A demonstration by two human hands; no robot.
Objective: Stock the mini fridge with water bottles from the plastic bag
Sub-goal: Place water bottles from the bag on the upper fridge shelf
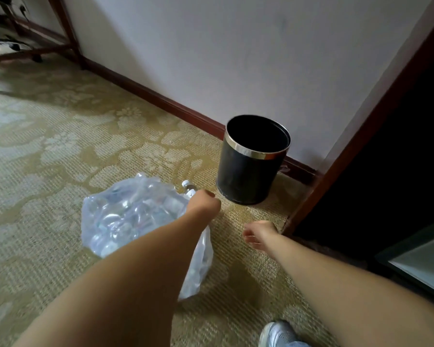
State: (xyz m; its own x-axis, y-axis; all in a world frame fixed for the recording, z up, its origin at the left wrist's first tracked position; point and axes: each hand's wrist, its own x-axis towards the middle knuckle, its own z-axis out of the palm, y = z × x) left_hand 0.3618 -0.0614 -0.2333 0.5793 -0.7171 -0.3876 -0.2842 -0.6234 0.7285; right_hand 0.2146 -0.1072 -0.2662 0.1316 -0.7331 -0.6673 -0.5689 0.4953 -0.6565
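Clear plastic bag lies on the carpet; left hand curls its fingers round a water bottle at the bag's far edge. Right hand hangs loosely curled, empty. Best lift straight, clear of the film.

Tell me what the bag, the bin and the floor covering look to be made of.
Bag: thin clear plastic film, glossy; it crinkles and is see-through. Bin: black, matte wall, perhaps leatherette or plastic, with a shiny metal-looking band at the rim. Floor covering: woven carpet, matte, with a ribbed floral pattern.
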